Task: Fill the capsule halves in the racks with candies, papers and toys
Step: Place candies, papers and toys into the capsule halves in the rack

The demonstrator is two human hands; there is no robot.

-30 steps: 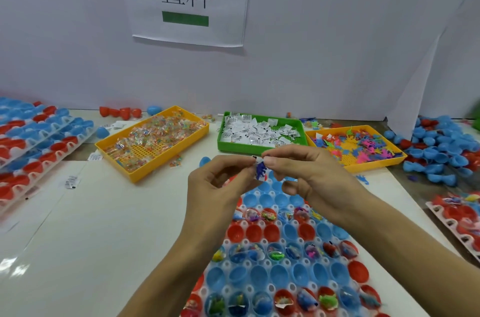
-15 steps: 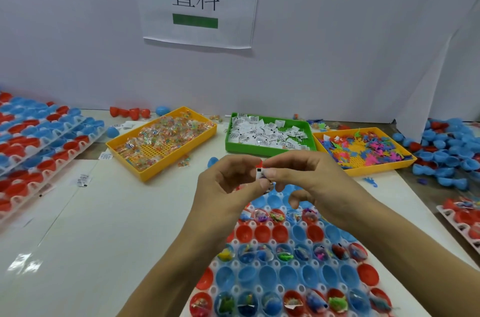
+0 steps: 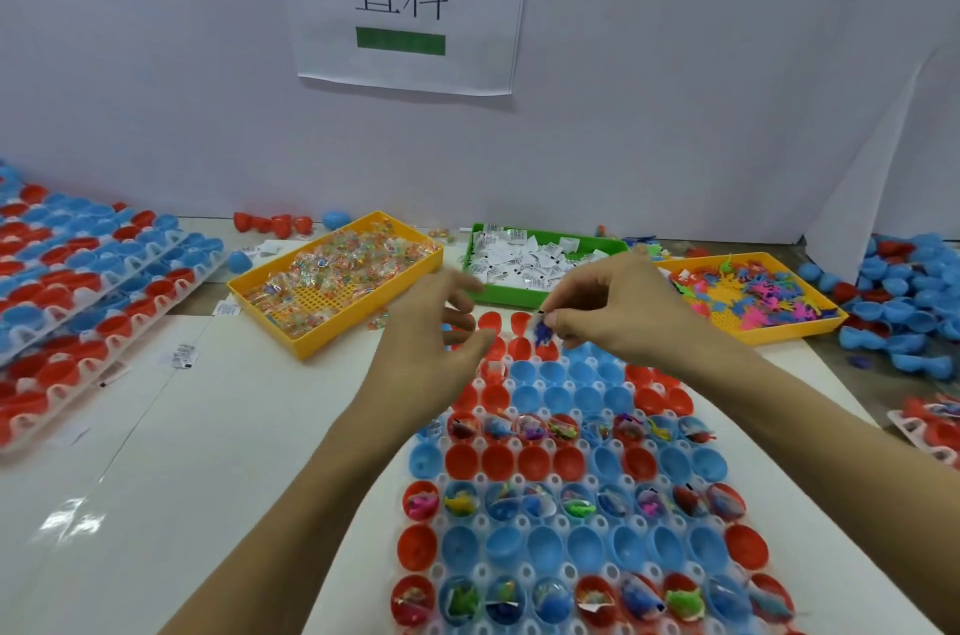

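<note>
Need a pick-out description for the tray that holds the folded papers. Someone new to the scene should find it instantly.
Start at the white wall sign with black characters and a green bar. Below it, three trays sit in a row along the table's far edge. The paper tray is the middle one: the only green tray, full of white folded slips, flanked by two yellow trays.

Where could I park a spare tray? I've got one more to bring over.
Bare white tabletop lies between the stacked red-and-blue capsule racks on the left and the centre white capsule rack, in front of the yellow plastic candy tray. The right side is crowded with loose blue capsule halves.
</note>
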